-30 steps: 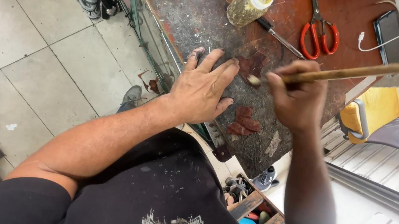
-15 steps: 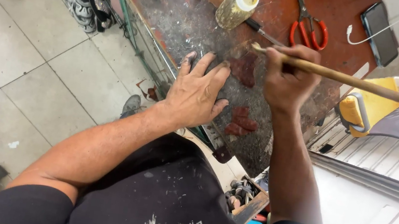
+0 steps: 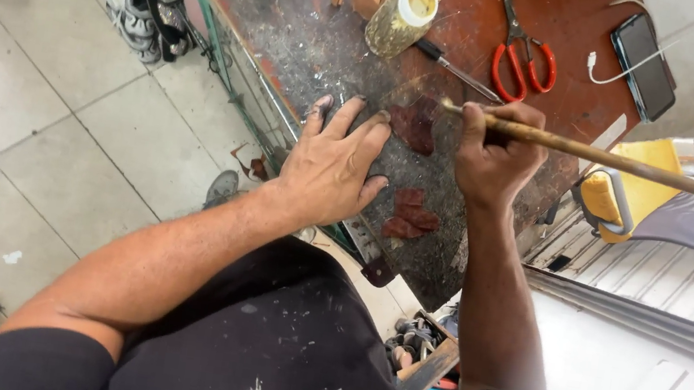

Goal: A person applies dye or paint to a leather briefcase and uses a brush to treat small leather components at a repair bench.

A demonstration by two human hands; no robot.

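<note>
two hands on a stained, dark desk (image 3: 298, 25) here. the left hand (image 3: 335, 166) lies flat, palm down, fingers (image 3: 357, 124) spread wide and gripping nothing, tips dark with grime. just right of those fingers sits a dark red leather piece (image 3: 416, 125), and the hand seems to press on the slab beside it. the right hand (image 3: 495, 157) is curled tight around a long wooden-handled brush (image 3: 623, 161), fingers wrapped fully round the stick, its tip right at the leather piece's upper edge; can't tell if it's actually touching. below both hands, nearer the body, lie more dark red leather scraps (image 3: 409, 215). beyond the fingers stands a grubby glue jar (image 3: 400, 20) with a pale open top, and a screwdriver (image 3: 455, 67) next to it. further right of that are red-handled scissors (image 3: 523, 52) and a black phone (image 3: 652, 55) with a white cable. shoes (image 3: 142, 8) sit on the tiled floor off to the left.
</note>
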